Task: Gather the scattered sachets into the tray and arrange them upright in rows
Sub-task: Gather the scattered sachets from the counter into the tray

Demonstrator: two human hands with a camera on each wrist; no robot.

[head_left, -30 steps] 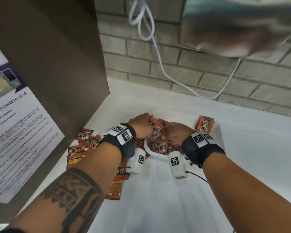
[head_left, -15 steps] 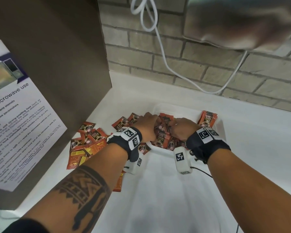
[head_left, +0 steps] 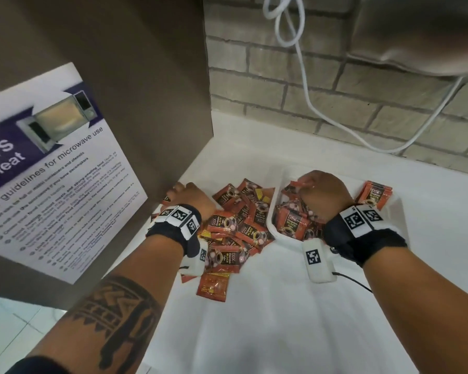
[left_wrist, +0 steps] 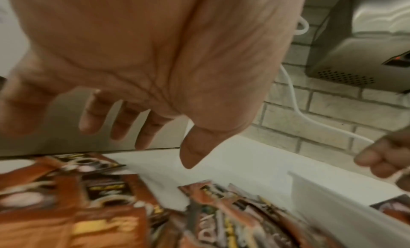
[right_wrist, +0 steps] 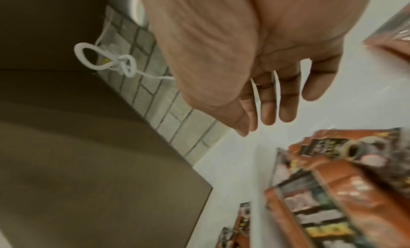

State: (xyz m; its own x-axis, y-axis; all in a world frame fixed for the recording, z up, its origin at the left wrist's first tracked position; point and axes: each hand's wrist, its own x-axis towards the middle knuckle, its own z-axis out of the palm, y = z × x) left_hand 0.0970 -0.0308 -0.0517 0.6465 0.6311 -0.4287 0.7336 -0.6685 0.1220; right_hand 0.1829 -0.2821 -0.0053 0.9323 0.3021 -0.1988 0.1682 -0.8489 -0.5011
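Observation:
Orange-and-black scattered sachets (head_left: 235,233) lie in a loose heap on the white counter, left of the white tray (head_left: 272,211). My left hand (head_left: 192,197) hovers at the heap's far left, by the brown panel. In the left wrist view the left hand (left_wrist: 159,146) hangs relaxed and holds nothing above the blurred sachets (left_wrist: 99,199). My right hand (head_left: 322,193) is over the tray, above a jumble of tray sachets (head_left: 292,222). In the right wrist view the right hand (right_wrist: 266,122) has straight fingers and holds nothing. A short upright row (head_left: 374,194) stands at the tray's right end.
A brown panel carrying a microwave notice (head_left: 52,184) walls off the left side. A brick wall runs behind, with a white cable (head_left: 308,103) hanging from a steel appliance (head_left: 416,31). Bare white counter (head_left: 281,319) lies in front of the tray.
My left hand has left the tray and moved left to the scattered sachets by the panel. My right hand stays over the tray.

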